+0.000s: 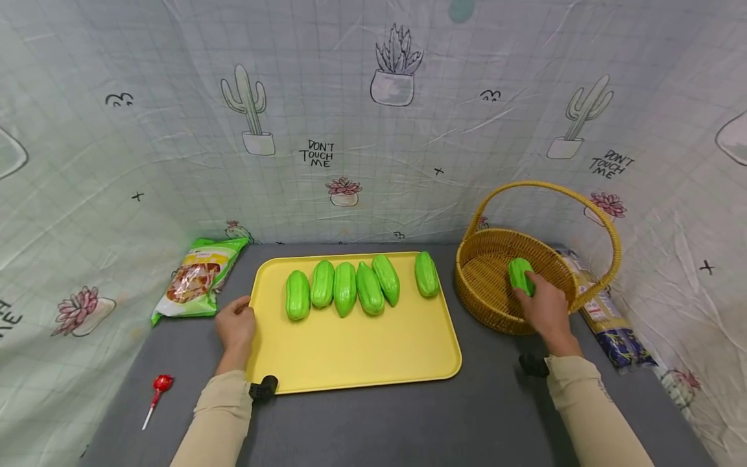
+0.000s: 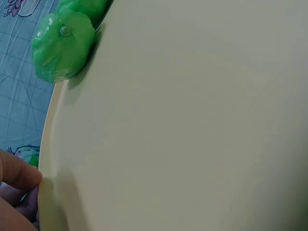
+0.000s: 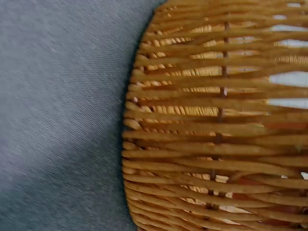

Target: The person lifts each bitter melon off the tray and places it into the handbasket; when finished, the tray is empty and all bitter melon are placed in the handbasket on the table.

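Note:
A yellow tray [image 1: 356,350] lies on the grey table, bearing several shiny green ridged gourds [image 1: 345,289] along its far side. One gourd [image 1: 427,274] sits apart near the tray's right edge. At the tray's left rim, my left hand [image 1: 236,327] pinches the edge; its fingertips [image 2: 26,175] show there in the left wrist view. Inside the wicker basket [image 1: 487,305] on the right, my right hand [image 1: 546,308] holds another green gourd [image 1: 519,272] by its near end. The basket's woven wall [image 3: 192,130] hides that hand in the right wrist view.
A green snack bag [image 1: 198,275] lies at the back left, with a red lollipop [image 1: 162,383] nearer the front. The basket's tall handle [image 1: 548,186] arches over its opening. Packs of what looks like dry pasta [image 1: 607,314] lie right of the basket. A printed curtain encloses the table.

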Available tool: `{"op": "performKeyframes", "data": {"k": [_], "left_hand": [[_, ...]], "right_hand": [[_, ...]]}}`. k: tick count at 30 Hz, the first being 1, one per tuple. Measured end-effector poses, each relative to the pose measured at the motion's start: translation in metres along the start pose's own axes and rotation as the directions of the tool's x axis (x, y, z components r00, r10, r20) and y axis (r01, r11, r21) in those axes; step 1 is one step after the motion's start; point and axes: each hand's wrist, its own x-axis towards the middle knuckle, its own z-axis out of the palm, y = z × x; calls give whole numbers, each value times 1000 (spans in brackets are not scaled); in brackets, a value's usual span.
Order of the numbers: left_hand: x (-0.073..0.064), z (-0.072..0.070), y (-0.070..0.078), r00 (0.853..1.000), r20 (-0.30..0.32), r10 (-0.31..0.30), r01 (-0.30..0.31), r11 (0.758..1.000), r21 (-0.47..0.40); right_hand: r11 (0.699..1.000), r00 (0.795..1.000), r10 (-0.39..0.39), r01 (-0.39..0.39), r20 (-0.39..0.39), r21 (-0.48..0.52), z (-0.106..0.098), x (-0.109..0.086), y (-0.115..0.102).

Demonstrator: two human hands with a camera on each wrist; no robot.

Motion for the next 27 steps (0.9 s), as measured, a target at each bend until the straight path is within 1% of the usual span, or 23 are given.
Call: {"op": "performKeyframes", "data": {"k": [4,7,11,18,24,27], "left_hand": [[-1,0,1,1000,-6,0,0,1000,3],[-2,0,2,1000,-10,6,-6,1000,5],[-1,0,2,1000,-11,11,-11,1000,5],[-2,1,-2,1000,9,5,-5,1000,1],[-1,1,-3,1000,-2,16,-16,1000,-7],[-1,1,-4,1000,-5,14,-14,1000,6]], "right_hand": [[998,994,55,-54,92,-13,-4,7,3],[996,987,85,-84,138,-13,-6,11,5],[995,982,94,-96,165,4,-7,18,9],[993,968,116,-120,221,5,-8,25,12],[984,954,173,-177,246,-4,-9,25,9],[979,945,196,-202,263,-3,-9,24,9]]}}
